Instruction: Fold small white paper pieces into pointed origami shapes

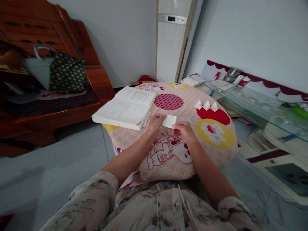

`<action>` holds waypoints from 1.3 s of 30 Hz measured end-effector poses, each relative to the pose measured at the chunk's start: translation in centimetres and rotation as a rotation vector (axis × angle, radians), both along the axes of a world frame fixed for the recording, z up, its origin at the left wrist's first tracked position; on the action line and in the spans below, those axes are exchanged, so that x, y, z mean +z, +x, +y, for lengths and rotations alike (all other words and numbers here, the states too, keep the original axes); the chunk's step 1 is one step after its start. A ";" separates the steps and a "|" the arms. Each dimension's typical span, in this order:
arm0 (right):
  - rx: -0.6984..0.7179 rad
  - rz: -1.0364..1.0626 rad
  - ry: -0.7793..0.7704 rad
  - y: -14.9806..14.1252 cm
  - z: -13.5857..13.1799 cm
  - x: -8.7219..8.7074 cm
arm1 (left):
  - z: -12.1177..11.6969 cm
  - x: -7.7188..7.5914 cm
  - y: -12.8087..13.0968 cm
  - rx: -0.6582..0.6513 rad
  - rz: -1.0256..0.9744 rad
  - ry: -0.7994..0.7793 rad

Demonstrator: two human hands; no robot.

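A small white piece of paper (169, 121), rectangular and apparently folded, is held just above the round table. My left hand (156, 124) pinches its left edge between thumb and fingers. At its lower right corner, my right hand (183, 131) grips it with closed fingers. Left of my hands lies a thick open book (127, 106) with printed pages. Farther right on the table, several small folded paper pieces (207, 106) stand in a row beside a red circle of the cloth.
A patterned tablecloth (218, 157) covers the table. To the right is a glass-topped cabinet (260, 106) with a stack of papers (193, 79) at its far end. A wooden bench (96, 83) holding bags (68, 72) stands left; a tall white air conditioner (169, 48) is behind.
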State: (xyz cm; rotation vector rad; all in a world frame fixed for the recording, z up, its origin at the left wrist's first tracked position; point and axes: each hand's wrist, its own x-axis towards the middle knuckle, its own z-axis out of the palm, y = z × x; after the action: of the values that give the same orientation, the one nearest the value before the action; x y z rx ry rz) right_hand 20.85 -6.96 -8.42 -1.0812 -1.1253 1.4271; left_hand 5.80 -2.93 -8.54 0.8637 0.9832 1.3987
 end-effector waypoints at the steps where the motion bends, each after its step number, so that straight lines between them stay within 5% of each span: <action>1: 0.002 -0.006 0.007 0.0 0.0 0.0 | 0.0 0.1 0.0 0.009 -0.004 -0.005; 13: 0.011 0.068 0.011 0.5 0.2 -0.2 | 0.0 0.7 -0.7 -0.043 -0.057 -0.023; 25: -0.382 0.038 0.064 3.1 1.8 -1.4 | -1.1 0.4 -1.3 -0.612 0.220 -0.153; 33: -0.310 0.057 0.088 2.7 1.8 -1.2 | -0.8 0.1 -1.1 -0.546 0.134 -0.188; 39: -0.213 -0.069 0.021 3.5 1.5 -1.1 | -0.5 -0.2 -1.5 -0.557 0.333 -0.110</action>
State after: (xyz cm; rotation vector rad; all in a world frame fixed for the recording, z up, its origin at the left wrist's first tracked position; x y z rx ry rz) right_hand 24.34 -5.41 -9.50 -1.2049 -1.0379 1.2169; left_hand 4.27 -3.40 -8.76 1.2009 0.9563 0.7353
